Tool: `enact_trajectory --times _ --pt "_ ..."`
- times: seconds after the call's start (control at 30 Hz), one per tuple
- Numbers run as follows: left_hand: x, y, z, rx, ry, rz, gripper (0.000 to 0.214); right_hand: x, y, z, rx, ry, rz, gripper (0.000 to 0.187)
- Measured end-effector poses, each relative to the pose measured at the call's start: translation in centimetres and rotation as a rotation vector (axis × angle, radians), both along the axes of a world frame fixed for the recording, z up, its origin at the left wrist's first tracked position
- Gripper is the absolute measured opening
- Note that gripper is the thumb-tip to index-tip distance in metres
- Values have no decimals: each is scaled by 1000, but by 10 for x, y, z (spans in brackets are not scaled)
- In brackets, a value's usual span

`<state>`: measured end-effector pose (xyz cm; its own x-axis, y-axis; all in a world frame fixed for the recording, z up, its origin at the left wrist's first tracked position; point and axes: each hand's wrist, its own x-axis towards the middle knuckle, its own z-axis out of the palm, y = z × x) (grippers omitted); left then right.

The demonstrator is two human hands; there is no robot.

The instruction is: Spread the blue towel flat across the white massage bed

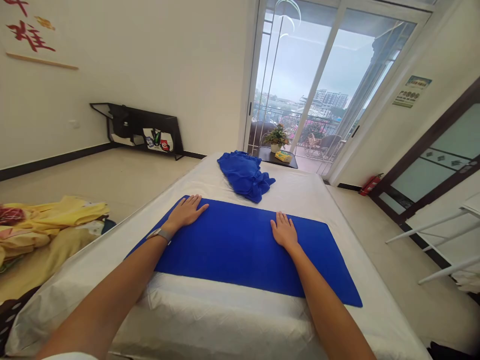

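A smooth blue cloth, flat and roughly rectangular, is spread across the pale plastic-like cover of the bed. My left hand lies flat on its far left part, fingers stretched toward the far edge. A band or watch circles that wrist. Farther right, my right hand rests palm down on the same cloth, fingers extended, near the far edge. Neither hand grips anything. Beyond the flat cloth sits a crumpled blue cloth in a loose heap.
Yellowish clothes are piled at the left. A black rack with bags stands by the wall. Behind the bed, a small dark table bears a potted plant and a yellow tissue pack. A red extinguisher stands right.
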<state>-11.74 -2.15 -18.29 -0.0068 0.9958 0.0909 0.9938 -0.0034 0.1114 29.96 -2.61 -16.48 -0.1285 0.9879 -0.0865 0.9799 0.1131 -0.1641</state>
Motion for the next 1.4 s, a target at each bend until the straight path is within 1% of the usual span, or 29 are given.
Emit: enact_trajectory --times 0.13,0.2,0.3,0.37,0.4,0.47,0.5,0.6,0.67,0.7,0.73,0.77,0.83,0.9,0.97,1.1,1.2,1.23,1.3,1.4 --pt "-2 1 -1 -19 52 -14 77 68 -2 -1 8 -27 -134 73" --pt "-5 1 0 -13 103 -16 75 95 -5 -1 10 -37 -205 74" --pt "-7 2 2 -8 170 6 75 122 -10 0 7 -39 -267 74" --pt "3 3 5 10 190 7 77 129 -11 -1 15 -33 -283 75" --pt "14 4 6 25 190 -6 77 131 -12 -1 22 -30 -290 75" --pt "48 5 9 38 165 -73 79 131 -12 -2 37 -22 -301 76" --pt "70 6 11 29 141 -121 79 130 -13 -2 43 -18 -305 76" --pt "147 8 11 -4 48 -316 82 128 -14 -1 57 -7 -310 75" --pt "190 10 8 -7 -15 -405 83 127 -16 0 57 -5 -308 74" --pt "205 11 7 -9 -45 -422 83 127 -16 1 54 -5 -307 74" --pt "214 12 5 -11 -73 -425 84 127 -16 1 50 -6 -308 74" --pt "219 13 3 -16 -96 -415 84 127 -16 1 46 -8 -308 74" --pt "211 16 -1 -28 -123 -374 86 128 -16 0 44 -17 -309 74" --pt "187 17 -2 -37 -119 -325 87 129 -14 -1 45 -31 -310 74" --pt "153 17 -2 -51 -100 -259 88 130 -13 -3 49 -45 -310 74" --pt "75 11 4 -83 -59 -96 87 131 -11 -5 55 -67 -308 75" --pt "29 3 8 -80 -38 8 85 132 -9 -6 49 -84 -305 75" --pt "19 1 8 -76 -32 34 85 132 -9 -7 48 -89 -304 75" --pt "7 -2 7 -62 -30 69 86 132 -7 -8 48 -95 -303 75" --pt "4 -4 4 -25 -43 80 89 135 -6 -7 46 -105 -303 75"
